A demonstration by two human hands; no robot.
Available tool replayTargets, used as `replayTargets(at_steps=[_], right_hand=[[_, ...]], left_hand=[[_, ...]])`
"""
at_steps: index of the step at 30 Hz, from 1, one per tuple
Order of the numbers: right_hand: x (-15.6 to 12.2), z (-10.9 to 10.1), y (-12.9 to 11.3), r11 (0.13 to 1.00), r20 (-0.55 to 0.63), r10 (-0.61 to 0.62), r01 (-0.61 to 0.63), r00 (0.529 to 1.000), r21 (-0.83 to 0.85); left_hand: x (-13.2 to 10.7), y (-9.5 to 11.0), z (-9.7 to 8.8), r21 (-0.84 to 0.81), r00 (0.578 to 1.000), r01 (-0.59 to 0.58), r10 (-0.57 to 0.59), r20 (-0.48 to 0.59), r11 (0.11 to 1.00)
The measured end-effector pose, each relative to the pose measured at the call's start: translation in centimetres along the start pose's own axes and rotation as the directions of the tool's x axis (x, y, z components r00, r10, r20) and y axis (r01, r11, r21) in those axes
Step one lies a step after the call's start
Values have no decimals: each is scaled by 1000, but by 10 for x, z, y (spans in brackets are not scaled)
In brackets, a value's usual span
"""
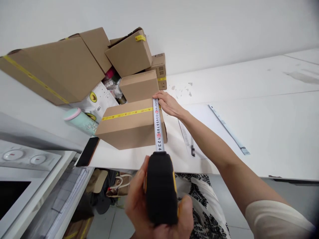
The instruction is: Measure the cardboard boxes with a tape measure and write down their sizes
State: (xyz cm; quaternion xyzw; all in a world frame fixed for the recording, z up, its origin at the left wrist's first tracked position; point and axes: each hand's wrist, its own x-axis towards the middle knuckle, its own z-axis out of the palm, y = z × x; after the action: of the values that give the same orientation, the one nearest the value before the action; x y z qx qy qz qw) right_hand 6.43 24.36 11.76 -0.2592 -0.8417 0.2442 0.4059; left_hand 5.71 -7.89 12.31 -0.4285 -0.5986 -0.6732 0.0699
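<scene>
A black and yellow tape measure [161,189] fills the near middle of the view, with my left hand [137,202] wrapped round its case. Its white blade [157,122], marked with black and red numbers, runs out away from me over the right end of a closed cardboard box [129,126]. At the box's far top edge, the fingers of my right hand [169,103] pinch the blade's tip. The box lies on the white table, sealed with yellow printed tape along its top. The tip's hook is hidden under my fingers.
Several cardboard boxes [131,54] are stacked against the wall behind. A mint bottle [81,120] and a dark phone-like slab [87,151] lie left of the box. Right are papers, a pen [192,150] and a pale ruler [228,129] on the white table [279,132].
</scene>
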Motion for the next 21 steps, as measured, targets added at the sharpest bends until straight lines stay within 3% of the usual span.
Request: replayTargets(at_steps=[6, 11, 17, 21], right_hand=[[0, -1, -4, 998, -4, 70, -70, 998, 7], [-2, -3, -13, 996, -22, 89, -89, 996, -10], [-3, 2, -13, 996, -40, 87, -86, 995, 32], [-1, -6, -8, 975, -127, 130, -103, 983, 199]], left_hand=[[-14, 1, 9, -20, 999, 31, -31, 24, 999], [-15, -6, 6, -44, 1000, 7, -6, 23, 999], [-15, -11, 3, -51, 994, -7, 12, 108, 999], [-12, -12, 1, -25, 992, 36, -39, -119, 999]])
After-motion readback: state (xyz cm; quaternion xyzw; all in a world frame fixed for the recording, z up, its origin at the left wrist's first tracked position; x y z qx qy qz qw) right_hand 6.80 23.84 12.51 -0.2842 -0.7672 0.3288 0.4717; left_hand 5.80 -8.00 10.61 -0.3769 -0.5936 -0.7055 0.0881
